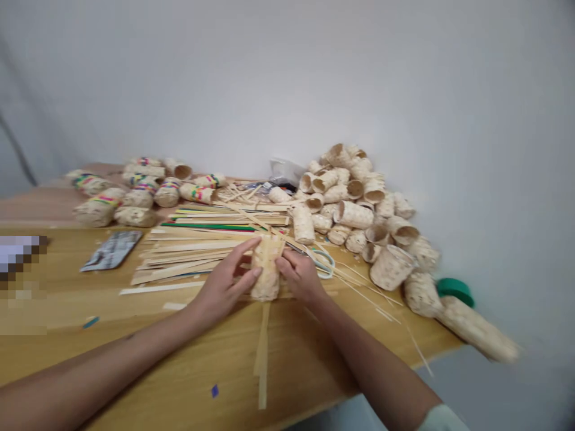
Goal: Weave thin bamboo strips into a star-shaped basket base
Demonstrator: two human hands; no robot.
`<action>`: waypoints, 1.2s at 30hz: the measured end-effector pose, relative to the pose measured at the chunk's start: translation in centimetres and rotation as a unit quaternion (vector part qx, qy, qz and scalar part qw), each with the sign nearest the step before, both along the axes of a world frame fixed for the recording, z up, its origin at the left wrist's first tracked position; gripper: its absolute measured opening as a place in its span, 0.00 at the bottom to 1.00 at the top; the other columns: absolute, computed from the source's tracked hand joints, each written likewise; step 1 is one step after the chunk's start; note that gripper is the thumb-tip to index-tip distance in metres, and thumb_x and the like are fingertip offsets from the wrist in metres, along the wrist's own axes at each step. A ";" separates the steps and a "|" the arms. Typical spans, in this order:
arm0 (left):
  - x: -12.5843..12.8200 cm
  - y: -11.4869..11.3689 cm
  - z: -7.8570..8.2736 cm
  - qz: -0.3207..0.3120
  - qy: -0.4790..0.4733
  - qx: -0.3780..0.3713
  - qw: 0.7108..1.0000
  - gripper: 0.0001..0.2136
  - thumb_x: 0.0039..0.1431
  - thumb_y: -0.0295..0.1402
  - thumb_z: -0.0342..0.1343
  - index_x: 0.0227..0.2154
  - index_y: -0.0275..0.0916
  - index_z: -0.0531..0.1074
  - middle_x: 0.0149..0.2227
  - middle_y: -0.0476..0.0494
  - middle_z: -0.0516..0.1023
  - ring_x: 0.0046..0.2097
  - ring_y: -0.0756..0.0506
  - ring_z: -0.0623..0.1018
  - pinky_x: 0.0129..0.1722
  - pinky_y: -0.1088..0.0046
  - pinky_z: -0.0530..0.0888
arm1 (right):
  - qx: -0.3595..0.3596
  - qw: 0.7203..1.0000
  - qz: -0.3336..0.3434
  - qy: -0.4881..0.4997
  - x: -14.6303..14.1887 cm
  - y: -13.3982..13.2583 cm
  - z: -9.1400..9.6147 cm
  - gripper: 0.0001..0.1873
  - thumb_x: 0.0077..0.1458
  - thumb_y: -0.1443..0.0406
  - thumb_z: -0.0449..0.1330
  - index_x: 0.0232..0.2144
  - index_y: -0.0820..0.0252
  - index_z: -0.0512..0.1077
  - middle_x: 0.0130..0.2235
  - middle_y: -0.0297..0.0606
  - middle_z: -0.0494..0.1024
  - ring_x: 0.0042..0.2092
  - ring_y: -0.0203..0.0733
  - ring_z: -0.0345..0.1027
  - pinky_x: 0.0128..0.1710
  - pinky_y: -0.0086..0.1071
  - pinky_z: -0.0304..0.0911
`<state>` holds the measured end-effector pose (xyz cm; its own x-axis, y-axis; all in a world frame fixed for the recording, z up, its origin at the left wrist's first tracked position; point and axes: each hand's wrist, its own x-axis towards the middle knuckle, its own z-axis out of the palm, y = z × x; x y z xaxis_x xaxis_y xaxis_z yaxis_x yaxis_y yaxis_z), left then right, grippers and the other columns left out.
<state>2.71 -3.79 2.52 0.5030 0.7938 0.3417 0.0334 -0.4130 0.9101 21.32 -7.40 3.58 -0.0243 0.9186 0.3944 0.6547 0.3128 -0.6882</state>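
We could not make out the patch at the left edge of the tabletop, which was blocked into coarse squares, nor what was printed on the dark flat packet just right of it. The long woven tube at the near right corner was smeared by blur and seemed to jut past the edge. The green round thing behind it was half hidden. Both forearms ran out of the picture at the bottom. The scissors showed only their pale loops, the blades being covered by the right hand. The small woven basket stood near the middle of the tabletop, a little toward its near edge. It was a pale straw-coloured cylinder, upright, with loose strip ends rising from its top and two long strips trailing from its base toward the near edge. The left hand had its grip closed on the basket's left side, thumb laid over the top. The right hand's grip pressed on the right side, its fingertips hidden behind the weave. Behind lay a spread of flat strips, some green. A heap of plain woven cups filled the far right corner, and cups with coloured bands lay along the far edge at the left.
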 end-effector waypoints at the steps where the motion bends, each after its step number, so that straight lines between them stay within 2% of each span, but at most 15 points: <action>1: 0.0 0.1 0.0 0.001 -0.002 -0.006 1.000 0.26 0.60 0.40 0.52 0.60 0.46 0.57 0.59 0.38 0.65 0.51 0.42 0.74 0.44 0.65 0.76 | 0.003 1.000 0.001 -0.003 0.0 0.0 0.0 0.20 0.61 0.53 0.47 0.33 0.58 0.74 0.28 0.34 0.74 0.30 0.38 0.65 0.31 0.29 0.58; 6: 0.2 0.5 0.0 0.016 -0.004 -0.003 1.000 0.28 0.59 0.43 0.52 0.62 0.46 0.55 0.62 0.40 0.61 0.58 0.39 0.68 0.54 0.59 0.70 | -0.012 0.998 0.043 0.052 0.1 0.1 -0.1 0.17 0.60 0.54 0.52 0.43 0.56 0.73 0.34 0.34 0.77 0.35 0.40 0.70 0.34 0.29 0.63; 9: 0.3 0.4 0.1 0.028 -0.001 -0.001 1.000 0.29 0.59 0.44 0.52 0.62 0.47 0.53 0.62 0.40 0.63 0.61 0.38 0.65 0.57 0.57 0.66 | -0.023 0.992 0.069 0.103 0.1 0.2 -0.4 0.22 0.57 0.54 0.56 0.51 0.54 0.68 0.42 0.35 0.77 0.40 0.41 0.72 0.39 0.31 0.66; 14: 0.3 0.3 0.0 0.039 0.003 -0.014 0.999 0.30 0.58 0.45 0.52 0.62 0.48 0.53 0.62 0.42 0.62 0.61 0.38 0.65 0.57 0.56 0.67 | -0.027 0.993 0.062 0.100 0.2 0.5 -0.9 0.26 0.55 0.52 0.58 0.54 0.54 0.66 0.44 0.36 0.77 0.42 0.41 0.72 0.43 0.33 0.66; 20: 0.4 0.5 -0.4 0.000 -0.020 -0.078 0.997 0.37 0.53 0.43 0.59 0.63 0.52 0.48 0.62 0.40 0.62 0.54 0.38 0.72 0.50 0.55 0.72 | -0.014 0.996 0.056 0.061 0.3 0.6 -0.8 0.25 0.57 0.52 0.56 0.55 0.54 0.66 0.45 0.36 0.77 0.43 0.41 0.72 0.42 0.32 0.67; 25: 0.9 0.5 -0.1 0.008 -0.067 -0.119 0.991 0.42 0.49 0.43 0.62 0.64 0.45 0.47 0.59 0.33 0.66 0.53 0.37 0.73 0.48 0.56 0.73 | -0.018 0.994 0.093 0.059 0.8 0.9 -0.9 0.22 0.60 0.57 0.52 0.55 0.54 0.66 0.47 0.38 0.78 0.47 0.44 0.72 0.46 0.37 0.66; 28: 0.8 1.1 0.9 0.007 -0.114 -0.122 0.986 0.42 0.48 0.42 0.62 0.63 0.42 0.47 0.57 0.33 0.68 0.53 0.38 0.73 0.50 0.58 0.72 | -0.004 0.998 0.051 0.037 1.3 1.0 -1.2 0.22 0.60 0.57 0.51 0.55 0.54 0.67 0.51 0.39 0.75 0.52 0.46 0.68 0.53 0.43 0.61; 31: -0.5 2.4 3.0 0.043 -0.150 -0.075 0.985 0.41 0.49 0.40 0.62 0.63 0.43 0.48 0.54 0.36 0.70 0.52 0.40 0.73 0.50 0.61 0.70 | -0.038 0.997 0.002 0.060 2.1 1.3 -1.6 0.24 0.60 0.53 0.49 0.55 0.55 0.67 0.46 0.41 0.78 0.46 0.47 0.73 0.47 0.43 0.67; 34: -3.4 4.3 5.6 0.084 -0.175 -0.010 0.981 0.38 0.51 0.39 0.61 0.62 0.42 0.49 0.53 0.36 0.71 0.51 0.40 0.73 0.51 0.61 0.70 | -0.057 0.996 -0.017 0.073 3.1 2.0 -1.9 0.28 0.59 0.50 0.48 0.55 0.55 0.66 0.44 0.43 0.79 0.42 0.48 0.75 0.38 0.41 0.71; 36: -6.5 5.9 7.0 0.133 -0.169 0.035 0.976 0.36 0.51 0.37 0.61 0.61 0.41 0.51 0.52 0.35 0.72 0.50 0.41 0.74 0.50 0.61 0.69 | -0.047 0.998 -0.033 0.037 3.5 2.6 -1.9 0.28 0.58 0.49 0.49 0.55 0.54 0.67 0.43 0.42 0.80 0.38 0.48 0.76 0.37 0.41 0.72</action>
<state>-3.76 2.09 9.50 0.1304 0.8499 0.5106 -0.1494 -0.4923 0.8575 24.83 -4.81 1.65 0.0639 0.9502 0.3049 0.6178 0.2023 -0.7598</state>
